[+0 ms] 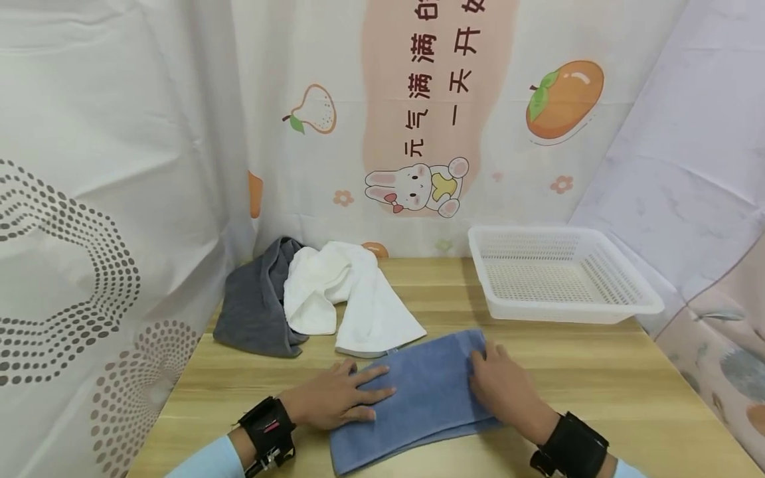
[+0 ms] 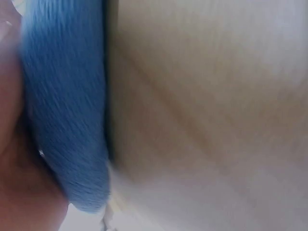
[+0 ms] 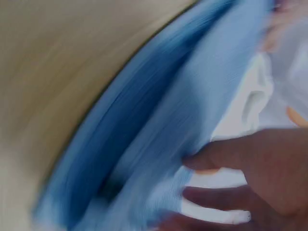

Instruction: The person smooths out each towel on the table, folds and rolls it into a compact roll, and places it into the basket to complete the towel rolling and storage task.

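A folded blue towel (image 1: 427, 392) lies slanted on the table, its near edge showing more than one layer. My left hand (image 1: 340, 396) rests on its left part, fingers spread and straight; in the left wrist view the towel's rounded blue fold (image 2: 67, 106) lies beside that hand. At the right edge, my right hand (image 1: 508, 385) has its fingers bent and pinches the cloth near the far corner. The right wrist view, blurred, has the right hand's thumb (image 3: 216, 156) against the towel (image 3: 192, 106), whose layers stand a little apart.
Behind the blue towel, to the left, lie a crumpled dark grey towel (image 1: 254, 305) and a white towel (image 1: 379, 312), the white one's near end close to the blue towel. A white plastic basket (image 1: 574, 311) stands at the back right. Printed curtains (image 1: 299, 172) hang around the wooden table (image 1: 597, 372).
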`<state>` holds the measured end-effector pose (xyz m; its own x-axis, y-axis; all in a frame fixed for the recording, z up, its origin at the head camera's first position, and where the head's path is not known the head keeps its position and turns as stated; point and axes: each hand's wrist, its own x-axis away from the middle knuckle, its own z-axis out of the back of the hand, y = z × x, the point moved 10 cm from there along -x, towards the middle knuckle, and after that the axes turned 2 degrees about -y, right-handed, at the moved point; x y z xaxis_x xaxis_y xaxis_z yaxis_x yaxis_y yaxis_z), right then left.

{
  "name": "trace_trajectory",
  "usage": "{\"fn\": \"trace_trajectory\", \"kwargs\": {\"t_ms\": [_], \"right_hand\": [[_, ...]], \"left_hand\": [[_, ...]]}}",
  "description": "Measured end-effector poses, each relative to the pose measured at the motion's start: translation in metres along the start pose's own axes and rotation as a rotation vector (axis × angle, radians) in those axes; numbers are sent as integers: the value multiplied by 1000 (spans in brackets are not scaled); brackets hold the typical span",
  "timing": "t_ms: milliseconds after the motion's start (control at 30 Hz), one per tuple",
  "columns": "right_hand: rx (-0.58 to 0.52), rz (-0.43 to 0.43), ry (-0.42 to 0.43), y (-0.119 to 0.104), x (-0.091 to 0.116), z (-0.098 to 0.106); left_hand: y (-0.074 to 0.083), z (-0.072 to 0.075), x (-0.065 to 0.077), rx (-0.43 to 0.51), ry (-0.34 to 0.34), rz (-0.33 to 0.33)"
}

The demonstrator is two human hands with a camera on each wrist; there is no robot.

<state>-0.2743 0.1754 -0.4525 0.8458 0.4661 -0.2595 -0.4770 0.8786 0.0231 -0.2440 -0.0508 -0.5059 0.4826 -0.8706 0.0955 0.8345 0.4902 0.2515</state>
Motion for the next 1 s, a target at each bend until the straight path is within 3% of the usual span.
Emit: {"fn": "trace_trajectory", "kwargs": {"t_ms": [167,333,433,600,800,1000], "right_hand": [[-114,130,-177,-19,-13,-19],[-202,131,-324,-11,-46,-47],[-214,115,-392,-4,-66,-65],[-174,162,-381,1,-94,-81],[-150,198,-378,-4,-120,-89],[-98,215,-349,-13,-134,-88]], "left_hand": [[16,-3,-3,53,104,-59],[49,-8,-16,-144,168,-134],[63,-13,-26,-212,128,-170],[73,-23,-42,-231,-20,-224],[70,-26,-57,-296,-99,-160],[62,-23,-66,-276,-142,-76]]}}
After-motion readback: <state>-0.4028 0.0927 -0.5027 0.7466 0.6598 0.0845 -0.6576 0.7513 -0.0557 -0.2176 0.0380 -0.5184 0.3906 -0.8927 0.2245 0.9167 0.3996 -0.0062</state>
